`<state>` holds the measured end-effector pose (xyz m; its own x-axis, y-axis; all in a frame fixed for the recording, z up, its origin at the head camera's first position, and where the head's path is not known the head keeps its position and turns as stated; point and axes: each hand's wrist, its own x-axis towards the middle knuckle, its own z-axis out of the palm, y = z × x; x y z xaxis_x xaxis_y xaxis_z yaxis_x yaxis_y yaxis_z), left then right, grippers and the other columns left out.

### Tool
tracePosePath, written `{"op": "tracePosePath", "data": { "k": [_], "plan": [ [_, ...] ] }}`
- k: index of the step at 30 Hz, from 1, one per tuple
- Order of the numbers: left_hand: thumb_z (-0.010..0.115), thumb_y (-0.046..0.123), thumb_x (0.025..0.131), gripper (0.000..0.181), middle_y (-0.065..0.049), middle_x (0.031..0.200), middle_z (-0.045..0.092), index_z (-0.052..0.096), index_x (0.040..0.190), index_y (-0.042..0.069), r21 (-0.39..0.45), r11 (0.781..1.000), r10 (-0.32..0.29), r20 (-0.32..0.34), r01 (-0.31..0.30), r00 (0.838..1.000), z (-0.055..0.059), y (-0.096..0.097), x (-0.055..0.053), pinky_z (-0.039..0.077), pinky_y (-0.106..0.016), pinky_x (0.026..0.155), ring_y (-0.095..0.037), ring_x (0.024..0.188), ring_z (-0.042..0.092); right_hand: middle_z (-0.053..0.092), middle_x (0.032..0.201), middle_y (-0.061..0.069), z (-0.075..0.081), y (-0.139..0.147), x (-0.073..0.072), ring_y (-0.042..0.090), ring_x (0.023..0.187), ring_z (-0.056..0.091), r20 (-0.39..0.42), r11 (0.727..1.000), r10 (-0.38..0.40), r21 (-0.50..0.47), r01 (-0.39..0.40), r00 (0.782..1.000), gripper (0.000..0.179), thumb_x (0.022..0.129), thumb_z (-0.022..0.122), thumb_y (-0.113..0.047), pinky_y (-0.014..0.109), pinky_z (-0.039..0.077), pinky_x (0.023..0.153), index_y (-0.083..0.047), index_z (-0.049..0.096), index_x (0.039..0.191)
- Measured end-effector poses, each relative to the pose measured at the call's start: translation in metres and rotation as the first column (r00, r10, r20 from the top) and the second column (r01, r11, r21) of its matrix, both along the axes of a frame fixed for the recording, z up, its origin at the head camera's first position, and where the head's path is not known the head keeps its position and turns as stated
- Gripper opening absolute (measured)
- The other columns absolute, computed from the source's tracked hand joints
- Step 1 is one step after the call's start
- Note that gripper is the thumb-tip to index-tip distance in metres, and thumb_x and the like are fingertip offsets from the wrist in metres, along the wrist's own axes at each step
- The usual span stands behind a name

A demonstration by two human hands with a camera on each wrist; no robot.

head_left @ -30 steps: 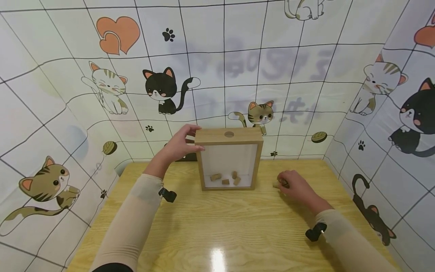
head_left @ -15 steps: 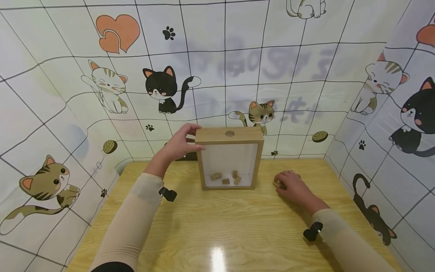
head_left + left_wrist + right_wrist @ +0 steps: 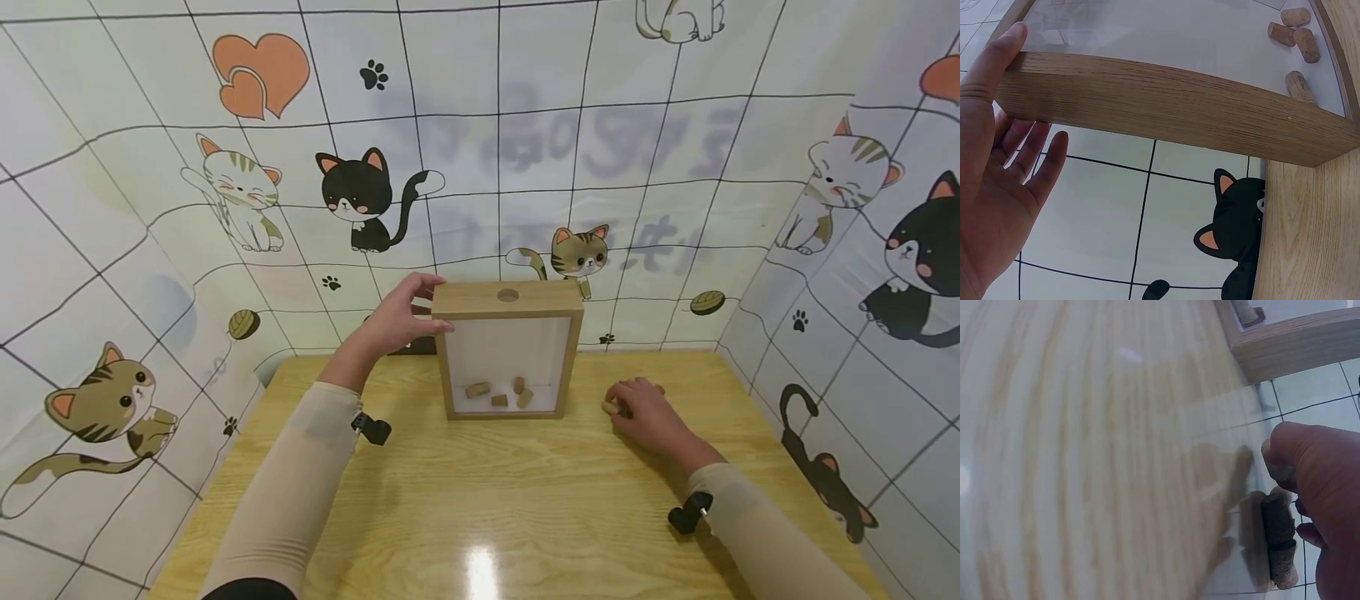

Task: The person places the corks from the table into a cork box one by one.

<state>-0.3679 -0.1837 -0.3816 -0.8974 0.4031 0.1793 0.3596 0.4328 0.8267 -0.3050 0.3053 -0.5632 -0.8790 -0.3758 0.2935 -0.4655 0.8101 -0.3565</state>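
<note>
A shallow wooden box with a clear front and a round hole in its top stands upright on the table. Several corks lie on its floor. The left hand holds the box's upper left corner, thumb on the front and fingers behind, as the left wrist view also shows. To the right of the box, the right hand is down at the table with curled fingers around a cork. In the right wrist view more corks lie end to end beside the fingers; the hand partly hides the grip.
The wooden table reaches back to a wall covering printed with cats and grid lines. A similar covering runs along both sides. A black wrist camera is strapped to the right wrist.
The right hand has shifted slightly left and closer over the corks, then stayed almost still. The left hand and the box have not moved.
</note>
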Motion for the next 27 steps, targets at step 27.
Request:
{"op": "tracePosePath", "data": {
  "k": [27],
  "plan": [
    [0.094, 0.025, 0.092, 0.083, -0.009, 0.152, 0.050, 0.049, 0.161, 0.014, 0.001, 1.000, -0.016, -0.039, 0.016, 0.999, 0.001, 0.002, 0.000, 0.051, -0.054, 0.116, -0.032, 0.138, 0.051, 0.067, 0.110, 0.008, 0.109, -0.009, -0.001, 0.025, 0.092, 0.057, 0.001, 0.946, -0.008, -0.325, 0.008, 1.000, 0.023, 0.107, 0.071, -0.006, 0.041, 0.050, 0.078, -0.009, 0.070, 0.130]
  ]
}}
